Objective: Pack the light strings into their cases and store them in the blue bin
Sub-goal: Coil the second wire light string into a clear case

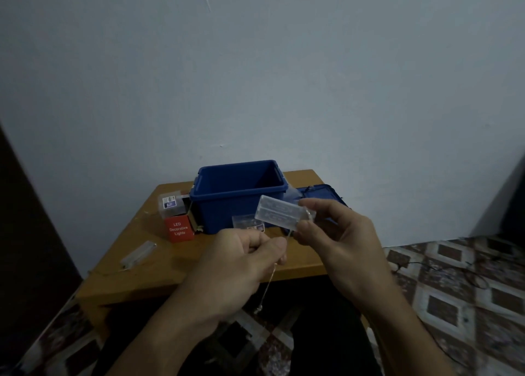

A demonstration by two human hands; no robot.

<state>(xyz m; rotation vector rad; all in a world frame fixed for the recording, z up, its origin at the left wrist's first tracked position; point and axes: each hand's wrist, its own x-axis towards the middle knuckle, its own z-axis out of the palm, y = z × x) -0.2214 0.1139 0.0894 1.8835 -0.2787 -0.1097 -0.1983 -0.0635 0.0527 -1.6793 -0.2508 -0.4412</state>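
well, both hands hover over the near edge of the wooden table (pixel 159 273). the right hand (pixel 341 239) grips a clear battery case (pixel 277 212) by one end, thumb underneath and fingers curled over the top. the rest of the case sticks out to the left of those fingertips, roughly level. a thin light string (pixel 268 282) leaves the held end of the case just below the right thumb and runs down to the left hand (pixel 235 259). that hand's thumb and forefinger are pinched tight on the wire, with the other fingers curled in. below the left fingers the string hangs past the table edge, with a small bulb at its low end.

beyond the fingers of both hands sits the blue bin (pixel 227 211), open at the top. just behind the right fingers a blue lid (pixel 321 194) lies beside the bin. between the left fingers and the bin's front wall is a small clear case (pixel 248 223) with a label. further left of the left fingers stands a red box (pixel 179 229) printed "led decorative lights", with another labelled clear case (pixel 170 204) behind it. a second battery pack (pixel 139 255) lies on the table well left of the left hand. a patterned floor (pixel 454 276) shows to the right of the right hand.
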